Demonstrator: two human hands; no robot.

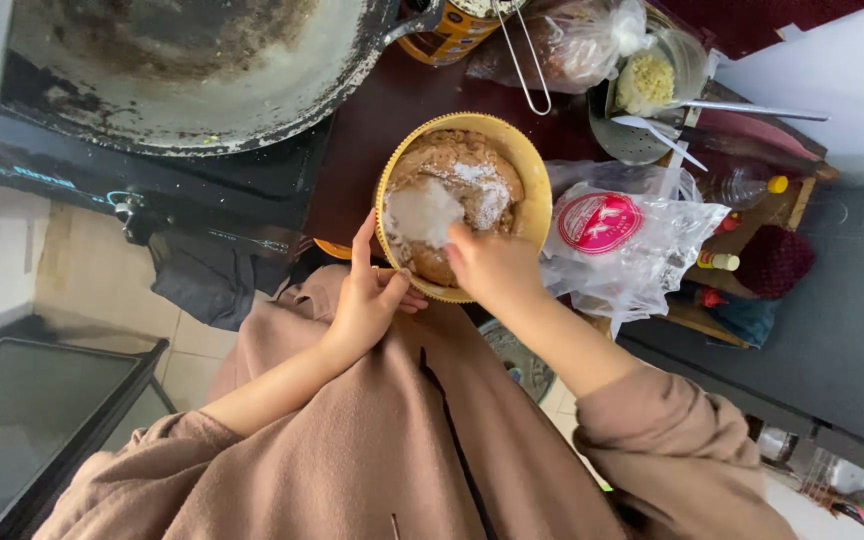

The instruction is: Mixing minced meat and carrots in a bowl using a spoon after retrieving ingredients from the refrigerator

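- Head view: the left hand (367, 300) grips the near rim of a yellow bowl (537, 185), thumb hooked over the edge and fingers curled beneath it.
- The right hand (492, 265) reaches into the bowl from the near side, fingers bunched together and dipped toward the contents; whether they pinch anything cannot be told.
- Just beyond the right hand's fingertips lies a brown dough-like mass (457, 165) filling the bowl, with a heap of white powder (422, 210) on top of it.
- To the right of the right hand, touching the bowl's side, sits a clear plastic bag with a pink round label (607, 235).
- Farther beyond that bag rest a metal strainer ladle (632, 140) and a small bowl of pale minced bits (647, 80).
- Beyond the left hand, well apart, a large blackened wok (182, 70) sits on a dark cooktop (152, 185).
- Both forearms emerge from tan sleeves (652, 430) near the camera.
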